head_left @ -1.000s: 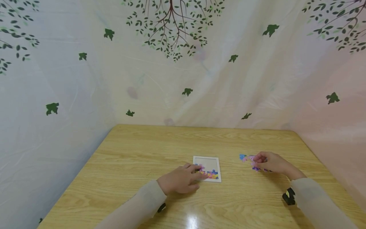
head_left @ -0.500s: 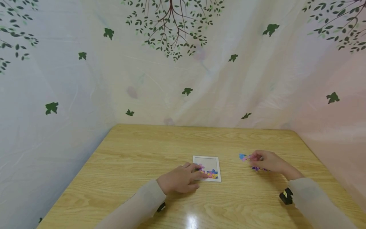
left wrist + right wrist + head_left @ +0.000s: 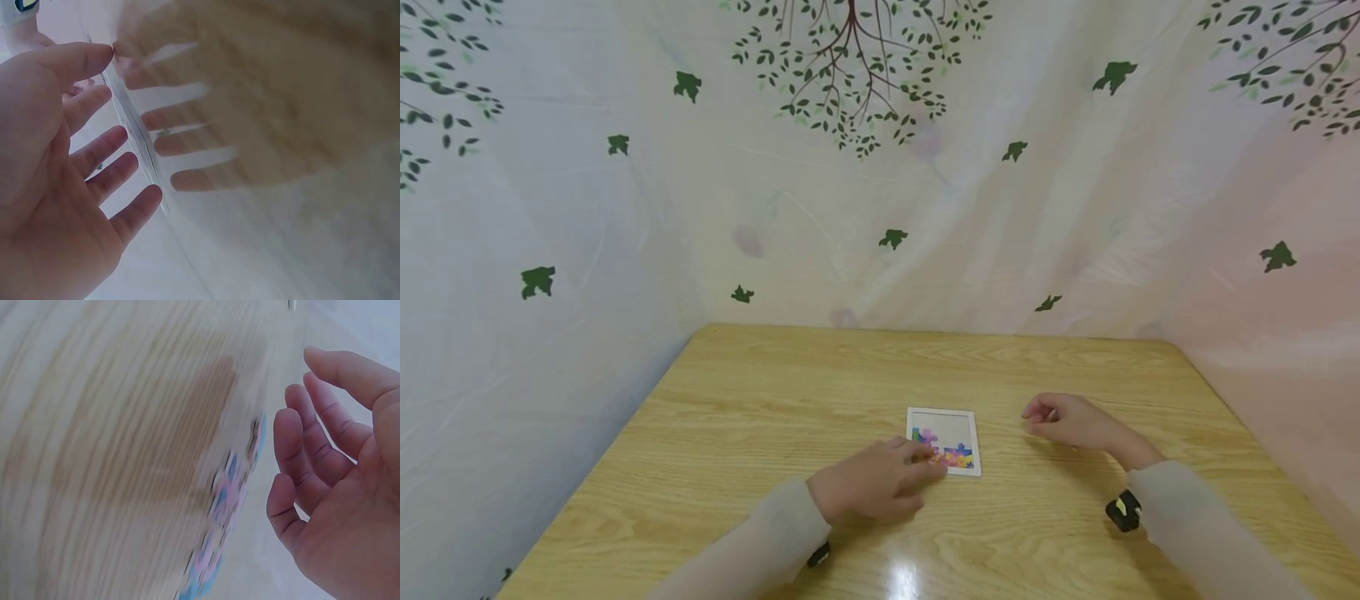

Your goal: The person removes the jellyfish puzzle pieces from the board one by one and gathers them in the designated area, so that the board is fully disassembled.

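Overlapping the square white jigsaw frame [image 3: 976, 443] at lower centre, the left hand [image 3: 880, 481] has parted fingers, gripping nothing; lower right, the loosely curled, unladen right hand [image 3: 1075, 422] nears flat pink-and-blue jigsaw pieces [image 3: 226, 492].

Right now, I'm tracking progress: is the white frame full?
Partly filled: the white frame holds coloured pieces near its bottom, bare backing above.

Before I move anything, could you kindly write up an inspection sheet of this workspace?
Surface: wooden table, bright reflection on the near side.
Job's things: white puzzle frame, partly filled; loose puzzle pieces on the table near the right hand.
Clutter: nothing seen.
Hands: left hand over the frame's near left corner, contact unclear; right hand, nothing visible in its fingers.
Cables: nothing seen.
Surroundings: pale sheets printed with leafy branches and green shapes.
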`<state>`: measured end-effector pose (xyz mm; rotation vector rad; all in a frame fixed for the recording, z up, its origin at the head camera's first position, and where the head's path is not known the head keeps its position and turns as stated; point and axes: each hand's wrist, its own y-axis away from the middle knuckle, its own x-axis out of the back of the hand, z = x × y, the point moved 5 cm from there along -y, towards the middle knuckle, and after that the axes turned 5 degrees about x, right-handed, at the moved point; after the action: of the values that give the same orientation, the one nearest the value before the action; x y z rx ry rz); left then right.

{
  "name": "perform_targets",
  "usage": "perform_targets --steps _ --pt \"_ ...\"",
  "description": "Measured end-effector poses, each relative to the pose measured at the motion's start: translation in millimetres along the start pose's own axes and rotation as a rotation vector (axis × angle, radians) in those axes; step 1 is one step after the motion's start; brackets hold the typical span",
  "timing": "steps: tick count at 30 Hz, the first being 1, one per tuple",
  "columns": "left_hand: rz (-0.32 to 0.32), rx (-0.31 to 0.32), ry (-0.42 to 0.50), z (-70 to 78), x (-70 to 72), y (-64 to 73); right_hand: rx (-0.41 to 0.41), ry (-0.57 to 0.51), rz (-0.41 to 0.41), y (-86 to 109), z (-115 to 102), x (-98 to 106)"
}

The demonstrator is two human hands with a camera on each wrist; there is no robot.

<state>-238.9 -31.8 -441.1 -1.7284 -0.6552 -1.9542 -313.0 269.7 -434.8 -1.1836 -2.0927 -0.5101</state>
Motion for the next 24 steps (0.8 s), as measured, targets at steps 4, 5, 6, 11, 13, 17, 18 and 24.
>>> perform_targets --steps 4,5,6,11,13,17,18,24 --pt "-0.012 -0.011 -0.035 5.8 0.6 1.5 0.029 0.009 -0.005 -9.4 -7.7 -9.2" --pt "-0.016 -0.009 -0.04 6.6 0.7 1.7 0.04 0.007 -0.01 -11.9 -9.9 -11.8" --pt "-0.018 -0.009 -0.043 7.3 0.9 2.0 0.049 0.0 -0.016 -14.2 -12.5 -14.1" --pt "-0.022 -0.011 -0.045 6.2 -1.4 1.8 0.082 0.001 -0.038 -26.3 -24.3 -25.5" --pt "-0.023 -0.013 -0.043 5.3 -2.7 1.2 0.088 0.005 -0.045 -30.9 -29.3 -29.8" --pt "-0.028 -0.008 -0.034 4.2 -3.9 0.1 0.102 0.005 -0.066 -39.8 -40.7 -38.7" --pt "-0.03 -0.008 -0.033 4.1 -4.1 -0.2 0.102 0.008 -0.072 -42.1 -43.4 -41.1" --pt "-0.033 -0.015 -0.042 4.4 -3.9 -0.6 0.128 0.009 -0.111 -56.3 -60.1 -57.0"
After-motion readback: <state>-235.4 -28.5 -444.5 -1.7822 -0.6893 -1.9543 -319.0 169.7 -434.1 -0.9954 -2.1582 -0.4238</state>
